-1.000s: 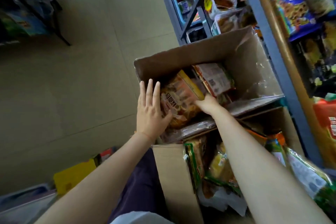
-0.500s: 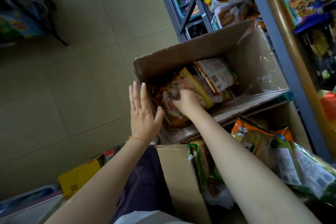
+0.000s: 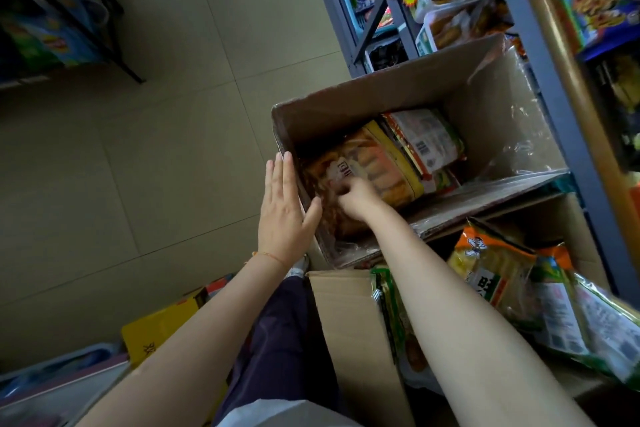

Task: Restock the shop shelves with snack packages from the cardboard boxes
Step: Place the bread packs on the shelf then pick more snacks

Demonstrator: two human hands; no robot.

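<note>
Cardboard walls frame most of the action: an open cardboard box sits on the tiled floor against the blue-grey shop shelves, its flaps up and clear tape shining on the right wall. Inside it lie snack packages, an orange-and-yellow one on top at the left and a white-labelled pack with a barcode just beside it toward the shelf. The right hand reaches down into the box with its fingers curled onto the near end of the orange-and-yellow package, pinching it; how far the fingertips wrap underneath is hidden. The left hand stands flat against the outside of the box's left wall, fingers straight and pressed together, thumb hooked over the rim, steadying it. A thin orange string circles the left wrist. Nearer the person, a second cardboard box holds more bags, among them an orange-topped bag with a cartoon figure and a green-edged bag lying just beside it. The shelves carry trays and packets of snacks. At lower left, a yellow carton rests on the floor, near dark trousers.
</note>
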